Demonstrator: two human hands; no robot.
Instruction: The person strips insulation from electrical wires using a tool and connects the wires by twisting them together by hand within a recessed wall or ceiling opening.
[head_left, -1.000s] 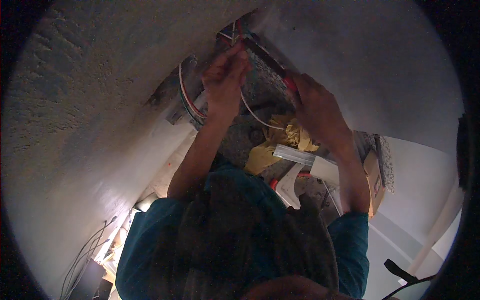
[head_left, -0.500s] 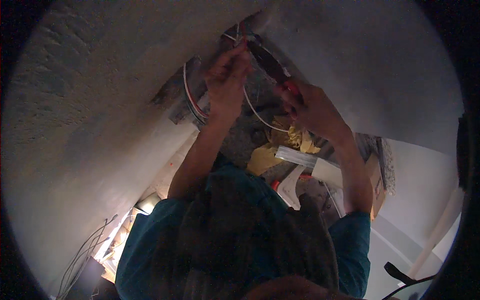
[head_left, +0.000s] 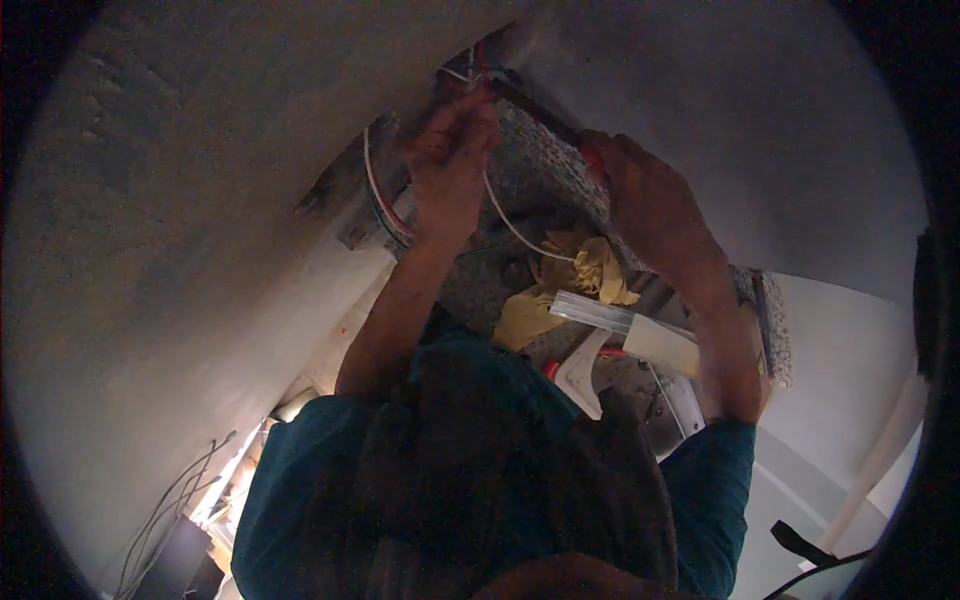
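My left hand (head_left: 450, 150) is raised toward the corner at the top, its fingers closed in a pinch on a thin red wire (head_left: 482, 62). Thin white wires show beside its fingertips. My right hand (head_left: 655, 205) is wrapped round the red handle (head_left: 594, 160) of a tool whose long, narrow, dark front part (head_left: 540, 117) slants up to the left fingertips. Whether its tip touches the wire is too dark to tell. A white wire (head_left: 510, 226) hangs below my left hand in a curve. Left of that wrist, white, red and dark wires (head_left: 377, 185) bend downward together.
Pale walls close in on both sides. Below my hands lie crumpled yellow paper or cloth (head_left: 597, 270), a clear plastic-looking strip (head_left: 592, 311) and a white object with red parts (head_left: 578, 375). Loose cables (head_left: 165, 510) hang at lower left, near a bright light.
My right hand has moved up and to the right, turning the tool so its dark part looks narrower. My left hand has stayed nearly still at the wire.
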